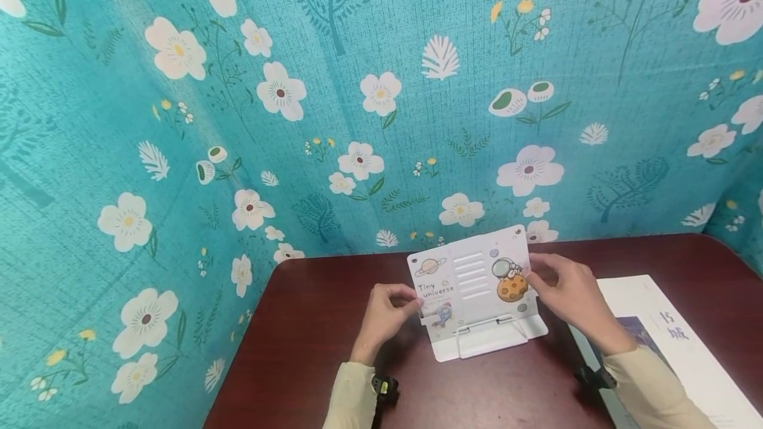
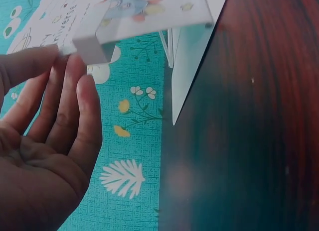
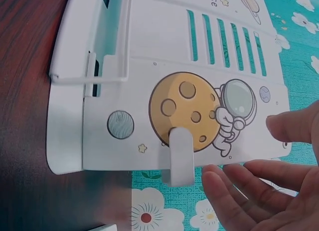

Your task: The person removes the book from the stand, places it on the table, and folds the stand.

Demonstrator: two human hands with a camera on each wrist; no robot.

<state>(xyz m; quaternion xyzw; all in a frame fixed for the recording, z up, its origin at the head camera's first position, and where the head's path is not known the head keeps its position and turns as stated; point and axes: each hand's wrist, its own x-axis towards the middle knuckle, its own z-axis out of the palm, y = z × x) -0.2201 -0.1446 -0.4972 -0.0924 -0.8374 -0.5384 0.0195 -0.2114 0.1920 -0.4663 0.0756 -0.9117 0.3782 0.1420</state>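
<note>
A white metal book stand (image 1: 473,311) with "Tiny universe" lettering, a ringed planet, a rocket and an astronaut stands tilted back on the table. At its left edge my left hand (image 1: 386,315) pinches with thumb and fingertips, right beside a white page clip (image 2: 93,48). My right hand (image 1: 573,296) grips the right edge near the upper corner, thumb on the printed face and fingers behind the edge. Another white page clip (image 3: 182,155) hooks over that edge by the orange moon. A white wire frame (image 1: 493,349) spans the stand's lower ledge.
Under and beside the right forearm lies a large white book (image 1: 685,330) with a dark picture and purple characters. The dark red wooden table (image 1: 310,330) meets a teal floral curtain (image 1: 381,171) behind and on the left.
</note>
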